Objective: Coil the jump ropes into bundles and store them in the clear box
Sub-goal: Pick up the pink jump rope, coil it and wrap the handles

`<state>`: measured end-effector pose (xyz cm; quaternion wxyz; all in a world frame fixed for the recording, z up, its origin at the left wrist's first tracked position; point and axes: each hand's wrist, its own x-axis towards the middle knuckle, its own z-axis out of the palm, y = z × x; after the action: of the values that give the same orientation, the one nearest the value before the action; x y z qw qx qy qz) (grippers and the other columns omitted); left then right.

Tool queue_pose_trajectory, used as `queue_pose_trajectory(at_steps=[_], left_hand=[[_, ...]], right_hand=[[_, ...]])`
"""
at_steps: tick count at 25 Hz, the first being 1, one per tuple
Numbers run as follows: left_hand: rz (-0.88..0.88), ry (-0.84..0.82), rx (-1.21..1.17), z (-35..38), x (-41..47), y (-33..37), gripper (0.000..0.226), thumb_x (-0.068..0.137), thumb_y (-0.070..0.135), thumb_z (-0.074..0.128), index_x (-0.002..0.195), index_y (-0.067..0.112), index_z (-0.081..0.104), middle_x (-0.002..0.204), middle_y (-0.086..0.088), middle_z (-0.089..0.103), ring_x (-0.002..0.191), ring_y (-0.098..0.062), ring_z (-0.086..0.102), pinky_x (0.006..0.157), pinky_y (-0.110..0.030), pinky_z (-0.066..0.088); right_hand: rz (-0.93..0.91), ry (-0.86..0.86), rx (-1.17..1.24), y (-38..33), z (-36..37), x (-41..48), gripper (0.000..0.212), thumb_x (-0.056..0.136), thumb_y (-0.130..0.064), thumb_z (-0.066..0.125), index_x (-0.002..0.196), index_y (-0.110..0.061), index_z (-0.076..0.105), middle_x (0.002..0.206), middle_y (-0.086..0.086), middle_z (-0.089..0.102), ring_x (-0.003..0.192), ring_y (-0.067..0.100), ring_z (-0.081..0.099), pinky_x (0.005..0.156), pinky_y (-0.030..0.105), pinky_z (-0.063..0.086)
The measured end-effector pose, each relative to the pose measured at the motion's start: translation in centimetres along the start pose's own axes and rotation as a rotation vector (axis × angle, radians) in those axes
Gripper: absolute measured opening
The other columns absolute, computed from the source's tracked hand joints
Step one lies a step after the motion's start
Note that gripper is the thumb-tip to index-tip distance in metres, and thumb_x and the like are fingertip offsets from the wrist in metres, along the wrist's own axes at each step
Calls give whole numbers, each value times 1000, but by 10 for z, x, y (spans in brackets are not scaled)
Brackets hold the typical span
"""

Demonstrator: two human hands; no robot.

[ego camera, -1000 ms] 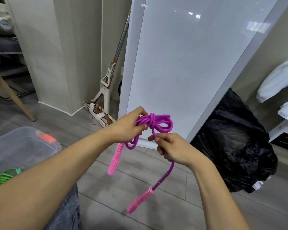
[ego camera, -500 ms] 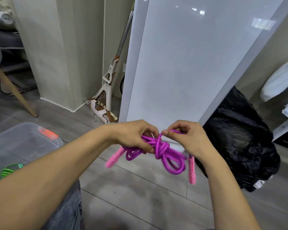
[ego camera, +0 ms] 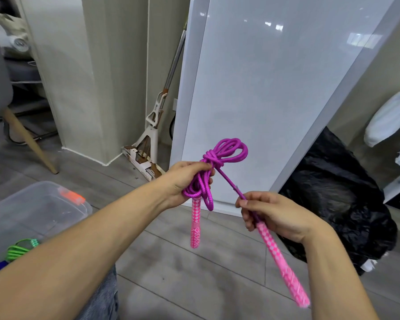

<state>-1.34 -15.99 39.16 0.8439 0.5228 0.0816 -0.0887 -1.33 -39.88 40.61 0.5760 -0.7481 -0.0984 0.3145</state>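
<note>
Our left hand (ego camera: 185,181) grips the purple jump rope (ego camera: 229,150) mid-bundle, fingers curled round the strands. The rope is braided, magenta-purple, coiled in loops with a wrap knot at the middle. Loops stick up above the fist and hang below it. A pink patterned handle (ego camera: 195,225) dangles straight down. Our right hand (ego camera: 277,215) pinches the taut free strand, fingers curled round the other pink handle (ego camera: 281,259). All is held in the air, right of the clear box (ego camera: 39,204), which has a green rope (ego camera: 19,248) inside.
</note>
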Motion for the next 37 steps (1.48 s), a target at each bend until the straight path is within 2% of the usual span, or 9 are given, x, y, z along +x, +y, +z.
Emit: queue_pose_trajectory(at_steps=[2,5,8,12,17,21,24,29,37], left_hand=[[18,80,-51,-7,7,3,9,89,7,67,84,0,66,69,-9,61,59,-18,55,67,-33,45],[35,162,-73,-18,13,7,12,89,12,68,85,1,65,68,-9,60,58,-19,55,67,-36,43],[65,204,139,-16,10,3,20,97,19,59,102,0,62,77,-13,71,61,-22,61,65,-33,50],[8,45,393,-5,4,-9,30,101,33,51,119,10,57,102,-9,76,51,-10,59,59,-26,47],[-21,-158,301,6,-4,-7,27,102,32,49,110,8,60,106,-9,75,88,-25,61,80,-37,52],[-18,-195,182,10,-8,-6,22,102,28,49,107,10,61,96,-7,75,80,-20,66,74,-34,52],[40,-175,160,7,-6,-5,23,101,26,52,118,12,60,96,-7,75,85,-23,65,74,-35,53],[213,-113,445,4,-4,-11,22,98,21,59,119,14,57,88,-4,71,78,-18,66,74,-29,53],[95,-137,157,6,-4,-4,20,98,20,60,116,14,59,80,-5,62,67,-21,64,67,-34,50]], right_hand=[[58,-29,-2,4,-7,-7,12,96,-8,62,105,-2,66,79,14,62,70,26,63,70,36,53],[82,22,-65,6,-14,-14,23,96,-19,62,109,-3,70,81,12,65,66,21,62,65,33,51],[-118,165,-251,-7,-7,-16,25,92,-30,62,103,-13,77,77,-11,70,66,-1,58,68,19,41],[-368,436,12,-22,7,-5,21,99,-28,58,102,-14,73,58,-15,46,50,4,37,49,16,33],[-482,749,248,-27,25,17,19,101,-25,57,96,-7,62,53,-6,45,48,15,45,52,30,43],[-544,807,346,-30,34,21,21,102,-25,56,89,-8,55,49,-8,47,46,15,49,53,31,47],[-530,821,340,-31,39,21,24,102,-26,57,85,-8,52,45,-8,48,43,16,51,52,32,49],[-498,872,297,-34,48,20,25,101,-25,54,82,-9,51,43,-3,49,38,18,49,50,34,45],[-605,952,58,-35,56,15,29,102,-31,54,93,-4,52,62,6,53,45,18,53,50,30,44]])
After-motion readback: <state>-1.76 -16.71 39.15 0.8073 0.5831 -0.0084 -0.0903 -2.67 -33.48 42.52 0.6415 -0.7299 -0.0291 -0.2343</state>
